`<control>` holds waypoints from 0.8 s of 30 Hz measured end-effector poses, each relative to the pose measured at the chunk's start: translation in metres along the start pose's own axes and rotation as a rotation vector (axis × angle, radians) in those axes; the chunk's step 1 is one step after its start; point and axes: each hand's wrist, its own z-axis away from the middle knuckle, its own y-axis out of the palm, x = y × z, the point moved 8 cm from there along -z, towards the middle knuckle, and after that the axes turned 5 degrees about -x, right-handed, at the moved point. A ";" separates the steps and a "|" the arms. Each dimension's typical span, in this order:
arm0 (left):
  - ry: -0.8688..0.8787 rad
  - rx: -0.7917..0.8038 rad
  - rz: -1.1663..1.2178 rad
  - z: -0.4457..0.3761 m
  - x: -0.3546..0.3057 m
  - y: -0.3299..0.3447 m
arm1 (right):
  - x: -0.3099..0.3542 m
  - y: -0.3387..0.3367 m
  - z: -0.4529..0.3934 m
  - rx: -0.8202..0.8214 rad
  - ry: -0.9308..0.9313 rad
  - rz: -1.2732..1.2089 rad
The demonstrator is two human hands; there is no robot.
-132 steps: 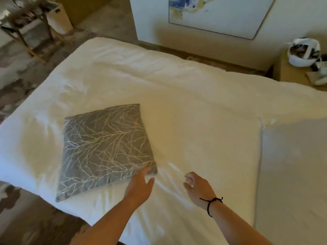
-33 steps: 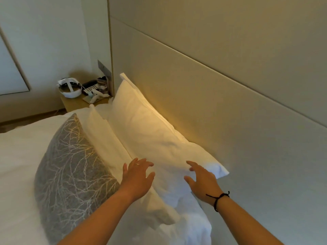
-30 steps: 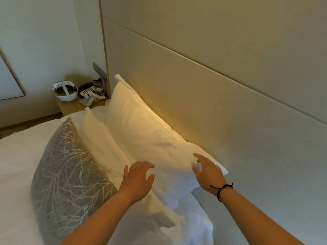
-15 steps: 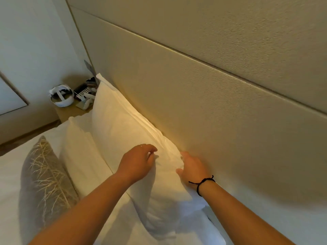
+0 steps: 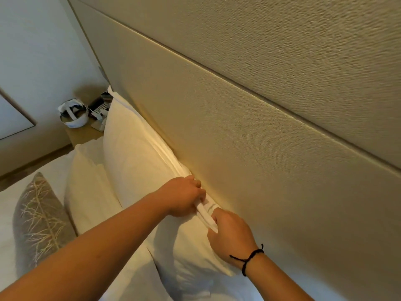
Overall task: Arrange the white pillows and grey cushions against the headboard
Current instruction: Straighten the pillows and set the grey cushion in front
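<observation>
Against a beige padded headboard [image 5: 249, 148], both hands grip the back white pillow's [image 5: 134, 157] top edge, left hand [image 5: 184, 197] and right hand [image 5: 230, 237] fingers curled around its seam. Tugging unevenly could topple it onto the front pillow [image 5: 91, 192] and grey cushion [image 5: 39, 216].

Warm, dim light is glowing along the headboard [image 5: 249, 148] behind the pillow [image 5: 134, 157]; forearms are casting soft shadows on bedding; edges are bowing from the wide-angle lens; detail is looking slightly soft.
</observation>
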 end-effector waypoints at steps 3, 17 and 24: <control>-0.014 -0.057 0.022 -0.001 0.011 -0.016 | 0.007 -0.013 0.005 -0.046 -0.066 0.003; -0.093 -0.389 0.165 -0.001 0.008 -0.057 | 0.011 -0.090 0.090 -0.313 0.041 0.489; -0.213 -0.465 0.229 -0.005 0.006 -0.042 | 0.039 -0.089 0.094 -0.409 -0.003 0.662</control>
